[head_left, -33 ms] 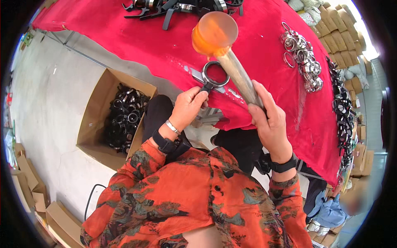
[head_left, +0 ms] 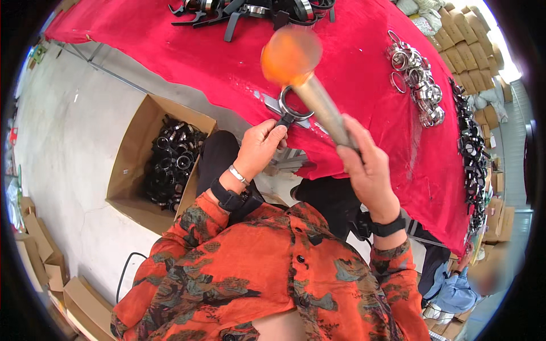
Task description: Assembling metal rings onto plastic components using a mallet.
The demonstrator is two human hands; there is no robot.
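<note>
My left hand (head_left: 260, 149) is closed around the short black handle of a ring-shaped part (head_left: 289, 118) with a silver metal rim. The ring rests over a flat metal bar (head_left: 269, 101) at the near edge of the red-covered table. In my right hand (head_left: 367, 165) is the wooden handle of a mallet (head_left: 325, 108). Its translucent orange head, smeared by motion, is raised just beyond the ring and hides part of the ring's right side.
A cardboard box (head_left: 128, 170) full of similar black ringed parts stands left of my legs. On the red cloth (head_left: 352, 68) lie a pile of silver rings (head_left: 424, 85), a long row of black parts (head_left: 473, 153) at the right edge, and larger black parts (head_left: 250, 10) at the far side.
The mallet head has come slightly nearer and to the left, and my right hand has shifted a little left. My left hand and the ringed part look unmoved.
</note>
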